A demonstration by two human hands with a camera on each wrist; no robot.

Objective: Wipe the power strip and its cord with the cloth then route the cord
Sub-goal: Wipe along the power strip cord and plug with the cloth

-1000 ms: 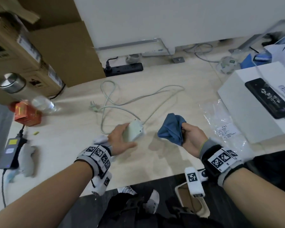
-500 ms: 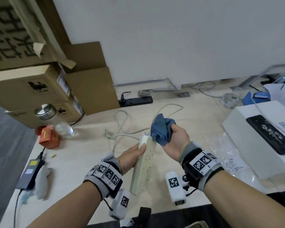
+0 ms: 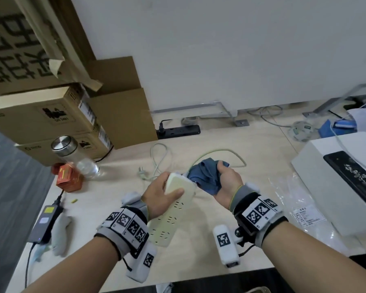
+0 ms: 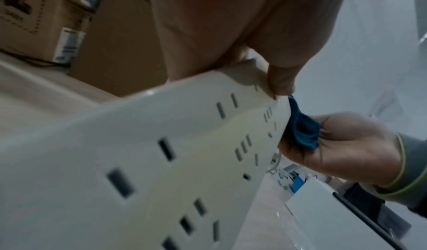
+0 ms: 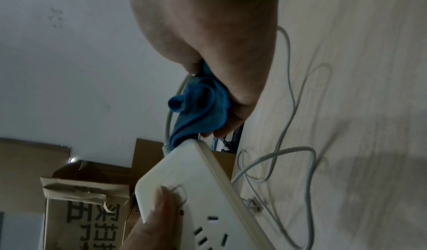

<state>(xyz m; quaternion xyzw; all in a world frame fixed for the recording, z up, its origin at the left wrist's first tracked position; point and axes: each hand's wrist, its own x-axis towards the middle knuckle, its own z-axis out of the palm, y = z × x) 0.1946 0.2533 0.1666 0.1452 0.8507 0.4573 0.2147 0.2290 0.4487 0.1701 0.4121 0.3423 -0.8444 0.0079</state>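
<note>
Gripping the strip (image 3: 173, 210) near its cord end above the table (image 3: 209, 240), left hand (image 3: 159, 197) curled round it, right hand (image 3: 226, 182) clutched the bunched cloth (image 3: 205, 176) against that end, cord (image 3: 224, 152) looped on the table behind.

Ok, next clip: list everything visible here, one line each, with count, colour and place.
power strip: 1, white, lifted over the desk in the left hand
cord: 1, pale, looped on the desk behind the hands
cloth: 1, blue, bunched at the strip's far end
black power strip: 1, black, by the wall
cardboard boxes: several, brown, stacked far left
jar: 1, clear with metal lid, beside the boxes
small box: 1, orange, near the jar
adapter: 1, grey, left desk edge
white box: 1, white, right, with a black phone on top
plastic bag: 1, clear, right
left hand: grip on the strip
right hand: grip on the cloth
</note>
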